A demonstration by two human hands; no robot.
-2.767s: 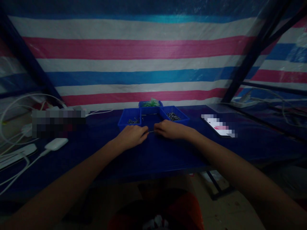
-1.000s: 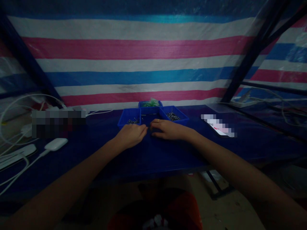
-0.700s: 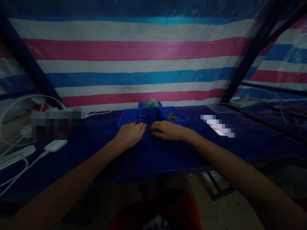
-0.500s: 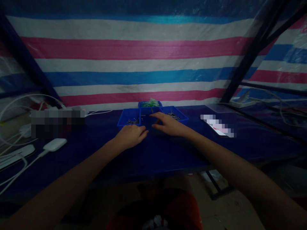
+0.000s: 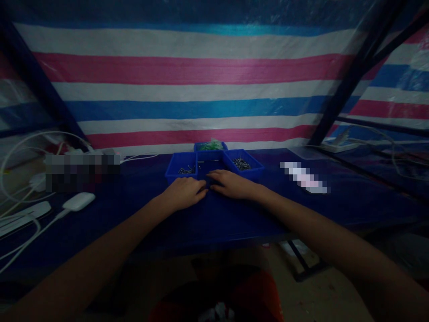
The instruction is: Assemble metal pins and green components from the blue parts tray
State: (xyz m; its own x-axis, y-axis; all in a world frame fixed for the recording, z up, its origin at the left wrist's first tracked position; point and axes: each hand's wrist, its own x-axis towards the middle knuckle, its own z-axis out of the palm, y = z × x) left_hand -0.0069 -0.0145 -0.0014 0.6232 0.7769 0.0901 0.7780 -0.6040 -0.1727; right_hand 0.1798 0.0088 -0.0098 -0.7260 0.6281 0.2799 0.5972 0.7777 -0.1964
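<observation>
Both hands rest on the blue table, just in front of a cluster of small blue trays. My left hand is loosely curled, its fingertips pointing right. My right hand lies low with its fingers pressed together, and their tips meet those of the left hand. Whatever sits between the fingertips is too small and dark to make out. The left tray holds small metal pins. The middle tray is nearly bare. The right tray holds dark metal pieces.
A fourth tray with green parts stands behind the others. A phone lies to the right. A white charger and white cables lie at the left. A striped tarp hangs behind. A dark metal frame post stands at the right.
My right hand reached forward over the middle tray with fingers spread, then drew back to the table so its fingertips meet the left hand. The left hand barely moved.
</observation>
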